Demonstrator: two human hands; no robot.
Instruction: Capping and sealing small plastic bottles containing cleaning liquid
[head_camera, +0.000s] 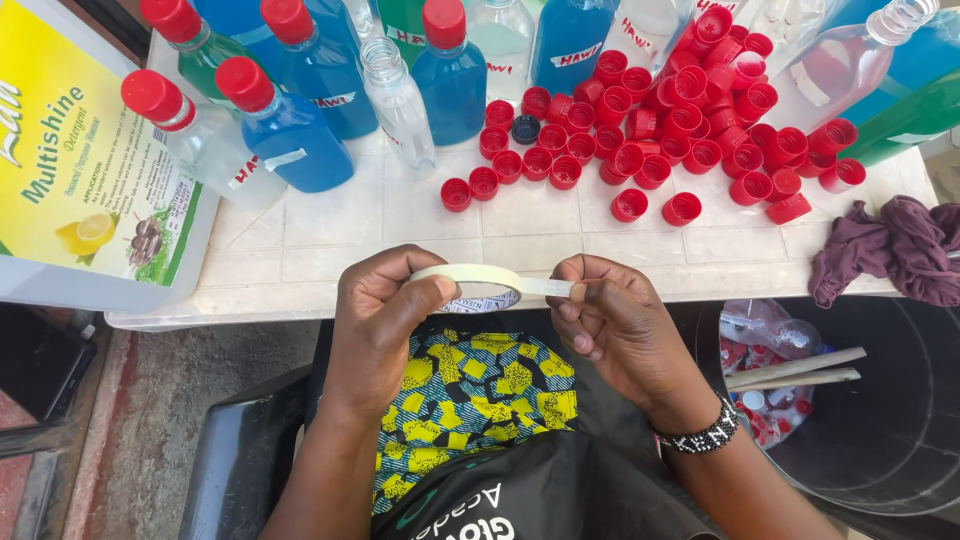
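Careful: your left hand (385, 315) grips the tape roll (470, 285), right hand (610, 320) pinches its free end. Pull unevenly and the strip likely tears or folds onto itself.

Both arms came up from below, bent in toward each other. The left hand (380, 315) curled its fingers, thumb on top. The right hand (615, 320) pinched with thumb and fingertip, fingers tucked under.
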